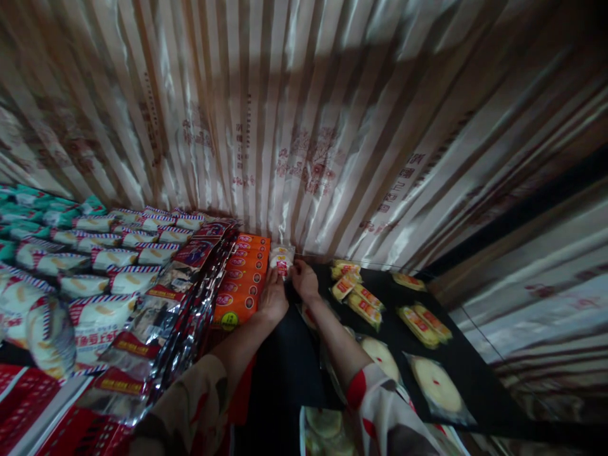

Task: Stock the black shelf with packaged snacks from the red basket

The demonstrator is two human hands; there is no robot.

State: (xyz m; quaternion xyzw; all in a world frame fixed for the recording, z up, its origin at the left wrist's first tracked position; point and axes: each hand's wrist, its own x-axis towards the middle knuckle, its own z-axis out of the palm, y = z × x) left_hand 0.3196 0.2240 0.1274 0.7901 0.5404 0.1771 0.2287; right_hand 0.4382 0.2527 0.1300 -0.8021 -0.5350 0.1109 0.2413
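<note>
A small white packet [284,254] with a red and yellow label stands at the back of the black shelf, against the draped plastic sheet. My left hand [274,296] is closed on its lower left side. My right hand [304,280] has its fingers curled in at the packet's right edge. Just left of my left hand is a row of orange boxes [242,278]. Yellow wrapped snack packs [365,304] lie to the right of my right forearm. The packet's lower part is partly hidden by my fingers.
Dark shiny packets [173,297] and white striped snack bags [111,258] fill the left, with green bags [31,209] beyond. Flat round wrapped breads [436,383] lie at right. Red baskets [35,405] stand front left. The printed plastic sheet [304,139] hangs behind.
</note>
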